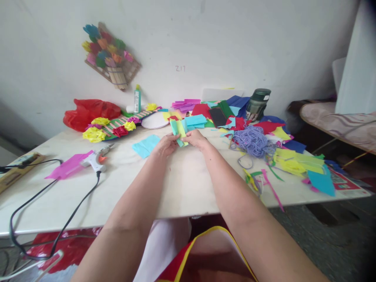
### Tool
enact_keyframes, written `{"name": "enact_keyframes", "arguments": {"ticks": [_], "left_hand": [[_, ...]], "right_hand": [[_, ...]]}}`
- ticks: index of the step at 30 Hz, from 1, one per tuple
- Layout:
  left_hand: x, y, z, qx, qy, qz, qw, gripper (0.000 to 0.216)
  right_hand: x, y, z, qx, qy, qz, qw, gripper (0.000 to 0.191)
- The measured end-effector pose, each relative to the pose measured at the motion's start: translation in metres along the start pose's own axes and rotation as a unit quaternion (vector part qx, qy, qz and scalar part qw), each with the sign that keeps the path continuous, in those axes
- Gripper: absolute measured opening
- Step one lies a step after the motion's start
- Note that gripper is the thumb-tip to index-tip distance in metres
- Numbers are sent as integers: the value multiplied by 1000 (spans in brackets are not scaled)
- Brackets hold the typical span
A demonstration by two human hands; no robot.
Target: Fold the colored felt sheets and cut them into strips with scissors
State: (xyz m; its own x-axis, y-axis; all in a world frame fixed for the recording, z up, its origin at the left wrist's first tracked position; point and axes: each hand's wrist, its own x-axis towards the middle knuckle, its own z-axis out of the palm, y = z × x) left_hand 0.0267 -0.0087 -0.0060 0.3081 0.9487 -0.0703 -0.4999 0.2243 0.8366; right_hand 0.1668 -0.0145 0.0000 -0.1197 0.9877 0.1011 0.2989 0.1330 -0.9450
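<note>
My left hand [168, 144] and my right hand [194, 139] meet over the middle of the table. Between them is a small stack of crepe paper [181, 131] in yellow and light blue-green. The left fingers pinch its left edge, and the right thumb and fingers grip its lower right side. Flat on the table to the left of my left hand lies a light blue paper piece [146, 146]. Just behind the hands is a pile of light blue paper strips [196, 121].
A glue gun [95, 159] with a black cord rests on pink paper [70, 165] at the left. A decorated flower board [117, 127] lies behind it. Purple yarn [253, 141], a dark jar [257, 105], a phone [217, 117] and paper scraps [296, 161] spread across the right.
</note>
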Motion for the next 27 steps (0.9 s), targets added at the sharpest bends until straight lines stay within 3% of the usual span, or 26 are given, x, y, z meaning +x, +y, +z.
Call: {"name": "enact_keyframes", "arguments": {"ticks": [8, 20, 27], "left_hand": [[2, 4, -6, -8, 25, 3, 1000, 10], [7, 1, -2, -13, 99, 26, 995, 7], [8, -2, 0, -7, 96, 67, 993, 7]], "right_hand": [[5, 7, 0, -11, -13, 3, 1000, 34], [3, 7, 1, -5, -19, 12, 1000, 37], [4, 7, 2, -19, -17, 15, 1000, 34]]}}
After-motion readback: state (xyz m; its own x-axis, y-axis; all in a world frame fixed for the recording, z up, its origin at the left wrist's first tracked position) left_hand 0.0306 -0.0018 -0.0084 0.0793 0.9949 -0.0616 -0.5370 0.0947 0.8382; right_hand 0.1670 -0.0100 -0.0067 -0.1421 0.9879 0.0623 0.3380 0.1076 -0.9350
